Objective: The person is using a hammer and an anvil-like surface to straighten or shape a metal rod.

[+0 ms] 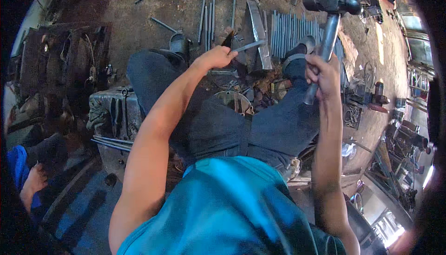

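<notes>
My left hand (217,58) is closed round one end of a short grey metal rod (249,46). The rod's far end reaches over a long steel bar with a bright, worn top face (259,34). Just beyond my left fingers is a dark pointed piece (228,39); whether I hold it too is unclear. In my right hand (325,74), raised off to the right, the fingers wrap the metal handle of a hammer (331,34). Its dark, heavy head points away from me, well above the floor and apart from the rod.
Many similar rods (295,34) lie side by side beyond my right foot, with several loose ones (209,20) farther left. A metal block (116,115) stands by my left knee. At the far left is another person's hand (35,179). Tools and machine parts (371,97) clutter the right.
</notes>
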